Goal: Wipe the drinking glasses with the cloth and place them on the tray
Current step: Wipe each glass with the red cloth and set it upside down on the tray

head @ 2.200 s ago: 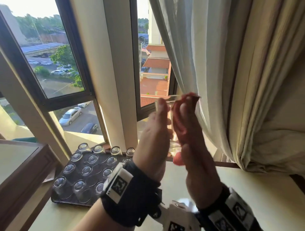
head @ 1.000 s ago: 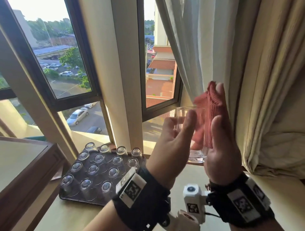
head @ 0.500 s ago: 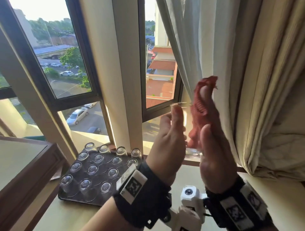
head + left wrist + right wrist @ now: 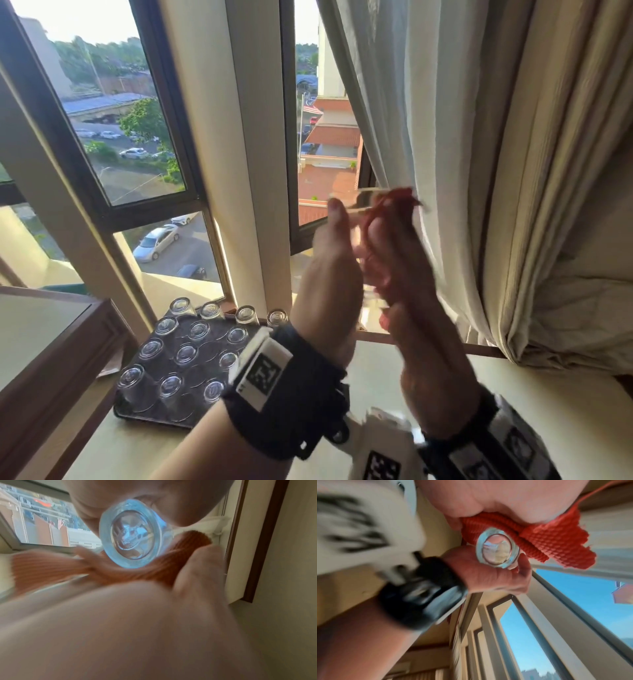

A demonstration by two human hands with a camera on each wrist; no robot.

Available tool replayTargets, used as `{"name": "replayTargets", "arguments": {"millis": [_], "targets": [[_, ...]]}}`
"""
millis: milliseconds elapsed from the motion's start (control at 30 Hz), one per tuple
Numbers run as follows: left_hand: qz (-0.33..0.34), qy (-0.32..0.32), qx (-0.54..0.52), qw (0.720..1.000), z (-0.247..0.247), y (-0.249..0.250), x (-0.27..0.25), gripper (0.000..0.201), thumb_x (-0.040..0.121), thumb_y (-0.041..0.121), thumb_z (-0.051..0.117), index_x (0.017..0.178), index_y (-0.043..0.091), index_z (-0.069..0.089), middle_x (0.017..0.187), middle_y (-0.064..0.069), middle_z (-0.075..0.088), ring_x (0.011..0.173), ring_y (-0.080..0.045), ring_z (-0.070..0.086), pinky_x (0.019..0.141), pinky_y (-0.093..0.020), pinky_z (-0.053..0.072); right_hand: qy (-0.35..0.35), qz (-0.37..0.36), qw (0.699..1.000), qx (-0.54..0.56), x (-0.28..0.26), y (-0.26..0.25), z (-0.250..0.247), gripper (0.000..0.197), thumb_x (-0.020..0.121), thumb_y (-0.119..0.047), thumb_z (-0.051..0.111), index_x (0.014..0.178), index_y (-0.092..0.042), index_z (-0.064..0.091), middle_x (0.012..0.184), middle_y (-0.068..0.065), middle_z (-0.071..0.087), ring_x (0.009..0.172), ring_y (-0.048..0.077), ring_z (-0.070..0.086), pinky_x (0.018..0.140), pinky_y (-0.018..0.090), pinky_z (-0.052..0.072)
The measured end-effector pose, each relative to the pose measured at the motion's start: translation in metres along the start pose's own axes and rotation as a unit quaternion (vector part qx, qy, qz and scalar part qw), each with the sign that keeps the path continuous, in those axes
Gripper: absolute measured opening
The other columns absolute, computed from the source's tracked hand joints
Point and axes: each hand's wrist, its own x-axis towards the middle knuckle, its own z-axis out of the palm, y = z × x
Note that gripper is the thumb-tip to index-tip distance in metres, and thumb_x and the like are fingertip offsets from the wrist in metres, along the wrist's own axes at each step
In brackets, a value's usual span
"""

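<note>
Glass (image 4: 360,240) held upright above tabletop (image 4: 376,370), right of tray (image 4: 154,416), between both hands. Left hand (image 4: 334,274) cups one side, fingers curled to steady it. Right hand (image 4: 407,274) presses bunched red cloth (image 4: 556,545) against other side, likely rubbing wall; blur hides exact finger lie. Raised toward window, probably so light shows smears. Tray carries upturned glasses (image 4: 186,353); space judged left for this one.
</note>
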Motion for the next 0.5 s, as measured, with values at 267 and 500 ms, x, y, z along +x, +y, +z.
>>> {"name": "replayTargets", "arguments": {"millis": [267,500], "targets": [[0.01,-0.03,0.026,0.999,-0.02,-0.01,0.008,0.099,0.075,0.072,0.081,0.122,-0.01,0.052,0.085,-0.01,0.067,0.064,-0.012,0.068,0.069,-0.025,0.058,0.064,-0.035,0.997,0.016,0.005,0.031,-0.009,0.051,0.108,-0.038,0.025,0.159,-0.033,0.021,0.165,-0.009,0.029,0.148,0.008,0.034,0.119,0.027,0.033],[-0.022,-0.006,0.01,1.0,-0.017,-0.013,0.009,0.071,0.1,0.08,0.032,0.134,0.031,0.069,0.13,0.001,0.073,0.123,-0.015,0.068,0.107,-0.046,0.051,0.025,-0.132,0.987,-0.086,0.005,0.018,0.002,0.051,0.106,-0.015,0.032,0.156,-0.007,0.032,0.167,0.012,0.024,0.15,0.045,0.024,0.115,0.072,0.025]]}}
